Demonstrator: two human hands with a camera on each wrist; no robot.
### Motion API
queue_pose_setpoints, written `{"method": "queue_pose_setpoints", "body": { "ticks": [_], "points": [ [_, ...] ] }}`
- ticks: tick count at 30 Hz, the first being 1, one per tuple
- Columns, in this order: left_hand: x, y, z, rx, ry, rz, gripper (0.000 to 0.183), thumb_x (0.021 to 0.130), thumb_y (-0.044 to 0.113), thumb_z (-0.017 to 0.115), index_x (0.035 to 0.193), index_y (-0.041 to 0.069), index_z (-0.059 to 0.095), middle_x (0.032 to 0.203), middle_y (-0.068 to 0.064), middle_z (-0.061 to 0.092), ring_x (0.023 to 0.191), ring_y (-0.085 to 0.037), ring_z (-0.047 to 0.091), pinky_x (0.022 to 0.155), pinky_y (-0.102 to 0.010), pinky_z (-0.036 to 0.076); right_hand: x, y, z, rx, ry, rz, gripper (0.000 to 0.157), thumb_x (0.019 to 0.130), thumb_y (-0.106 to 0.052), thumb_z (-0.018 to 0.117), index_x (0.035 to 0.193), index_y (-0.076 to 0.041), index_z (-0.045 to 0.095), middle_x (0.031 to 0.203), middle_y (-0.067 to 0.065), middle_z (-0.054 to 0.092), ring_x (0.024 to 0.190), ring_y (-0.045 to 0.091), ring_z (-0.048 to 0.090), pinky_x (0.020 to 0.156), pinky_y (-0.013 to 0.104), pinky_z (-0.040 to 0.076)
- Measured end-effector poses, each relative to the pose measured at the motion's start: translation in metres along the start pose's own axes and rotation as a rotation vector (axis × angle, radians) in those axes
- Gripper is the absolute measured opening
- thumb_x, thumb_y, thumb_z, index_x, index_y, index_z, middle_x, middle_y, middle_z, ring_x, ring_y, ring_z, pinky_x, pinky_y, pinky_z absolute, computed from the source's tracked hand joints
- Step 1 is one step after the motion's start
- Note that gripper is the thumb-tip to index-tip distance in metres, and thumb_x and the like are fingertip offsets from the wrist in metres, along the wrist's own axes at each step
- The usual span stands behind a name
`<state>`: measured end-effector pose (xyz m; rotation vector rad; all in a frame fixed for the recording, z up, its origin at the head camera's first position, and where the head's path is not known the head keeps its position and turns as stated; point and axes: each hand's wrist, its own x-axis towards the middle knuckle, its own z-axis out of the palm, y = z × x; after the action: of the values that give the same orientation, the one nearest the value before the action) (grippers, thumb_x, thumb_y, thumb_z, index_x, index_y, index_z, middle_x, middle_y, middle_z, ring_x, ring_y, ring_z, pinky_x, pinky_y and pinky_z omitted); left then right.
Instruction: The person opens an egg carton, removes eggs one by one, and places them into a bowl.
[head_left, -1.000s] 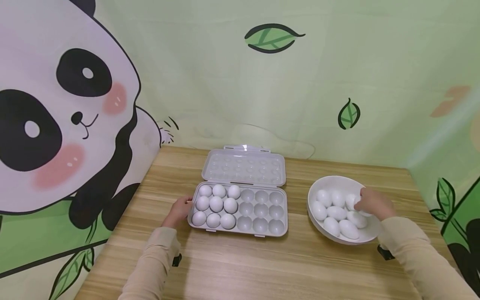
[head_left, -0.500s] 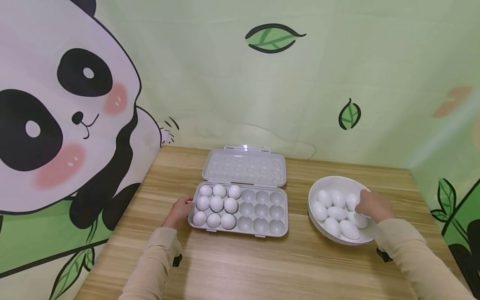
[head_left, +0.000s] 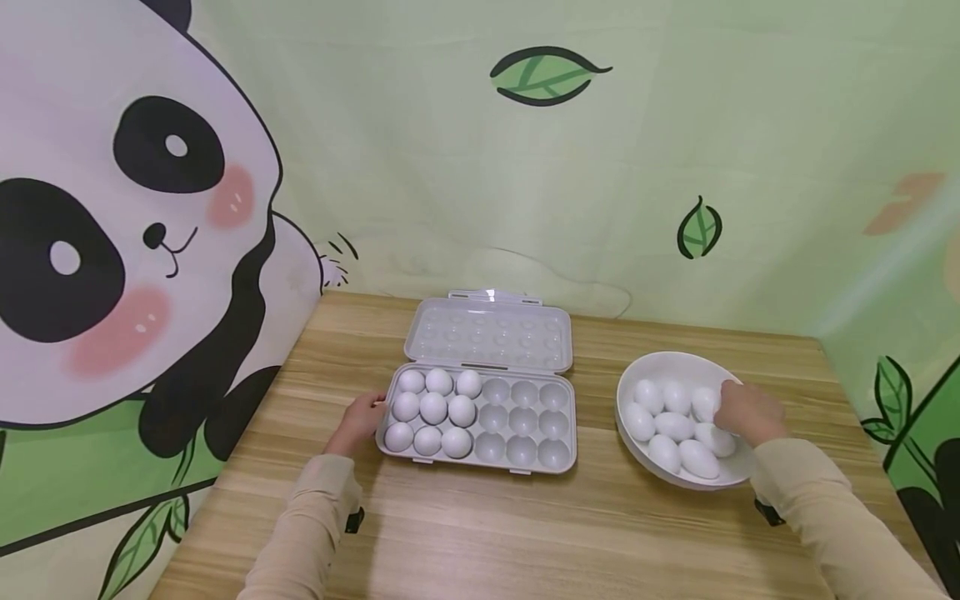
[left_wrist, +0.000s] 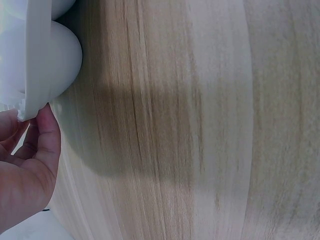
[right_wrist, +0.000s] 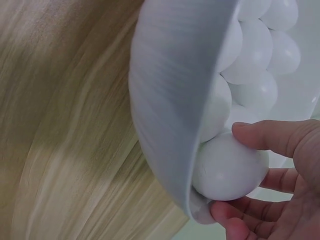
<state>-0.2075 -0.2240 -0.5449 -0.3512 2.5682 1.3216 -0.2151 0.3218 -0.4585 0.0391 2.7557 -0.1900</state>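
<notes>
A white egg carton (head_left: 522, 419) lies with its lid (head_left: 489, 335) laid back; white eggs (head_left: 432, 408) fill the cups of its left half, and the cups on the right half are vacant. My left hand (head_left: 362, 419) pinches the carton's left edge; in the left wrist view thumb and fingers (left_wrist: 47, 135) meet at its rim. To the right stands a white bowl (head_left: 671, 365) holding several white eggs. My right hand (head_left: 752, 412) is inside the bowl's right side, gripping an egg (right_wrist: 227, 167) between thumb and fingers, as the right wrist view shows. That egg is mostly hidden in the head view.
Both containers rest on a wood-grain table (head_left: 480, 533). Behind it hangs a pale green backdrop (head_left: 420, 167) printed with a panda and leaves. Bare tabletop lies between the carton and the bowl. A dark strap piece (head_left: 768, 512) shows under the right sleeve.
Both hands have stayed nearly still. The right hand has shifted only slightly at the bowl; eggs, carton and bowl look the same.
</notes>
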Motion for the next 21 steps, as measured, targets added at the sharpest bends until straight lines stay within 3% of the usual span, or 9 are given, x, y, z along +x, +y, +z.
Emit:
{"method": "queue_pose_setpoints", "body": {
  "ticks": [11, 21],
  "points": [
    [-0.0005, 0.0005, -0.0005, 0.014, 0.001, -0.005, 0.036, 0.088, 0.010, 0.037, 0.119, -0.006, 0.048, 0.114, -0.026, 0.051, 0.097, -0.032, 0.052, 0.067, -0.031, 0.047, -0.0025, -0.0049, 0.0022, 0.006, 0.016, 0.023, 0.035, 0.074, -0.013, 0.055, 0.098, 0.012, 0.048, 0.090, 0.033, 0.046, 0.073, 0.037, 0.049, 0.054, 0.042, 0.042],
    [-0.0001, -0.0011, -0.0002, 0.013, 0.001, 0.003, 0.037, 0.088, 0.010, 0.037, 0.119, -0.006, 0.048, 0.114, -0.027, 0.051, 0.096, -0.032, 0.052, 0.066, -0.030, 0.047, -0.0027, -0.0057, 0.0029, 0.000, 0.022, 0.004, 0.029, 0.074, -0.013, 0.055, 0.093, 0.009, 0.052, 0.087, 0.029, 0.052, 0.071, 0.033, 0.050, 0.053, 0.041, 0.042]
  ]
}}
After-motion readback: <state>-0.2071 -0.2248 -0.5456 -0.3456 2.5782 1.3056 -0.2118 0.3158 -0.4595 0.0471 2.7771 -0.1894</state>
